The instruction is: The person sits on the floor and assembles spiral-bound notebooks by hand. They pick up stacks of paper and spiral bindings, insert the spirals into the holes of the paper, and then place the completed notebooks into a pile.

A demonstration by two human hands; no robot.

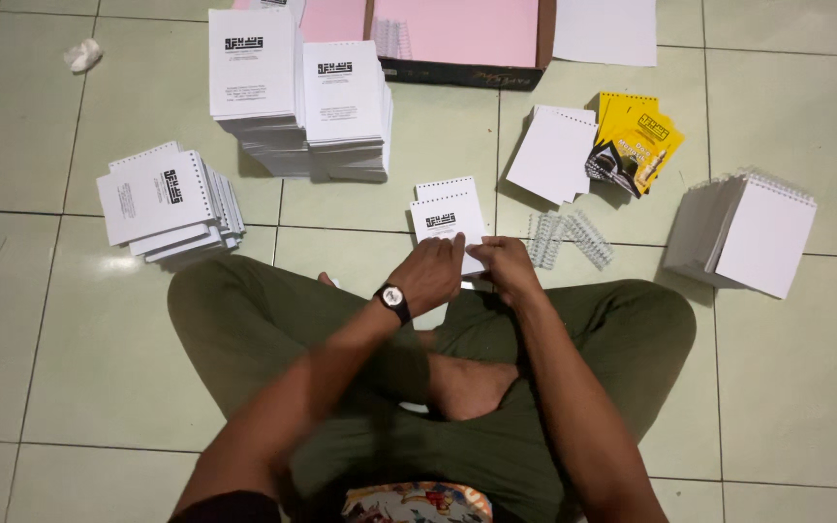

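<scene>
I sit cross-legged on a tiled floor. My left hand [430, 273], with a wristwatch, and my right hand [504, 266] both grip the near edge of a small white booklet stack [446, 219] with punched holes along its far edge. The booklet lies on the floor just in front of my knees. Loose white spiral binding coils [568, 238] lie right of my right hand.
Two tall stacks of printed white sheets [297, 92] stand ahead, a fanned stack of bound booklets [165, 199] at left, another bound pile [748, 232] at right. Yellow covers [636, 140], white sheets [554, 153], a box with pink paper [462, 34] and crumpled paper [82, 55] lie farther off.
</scene>
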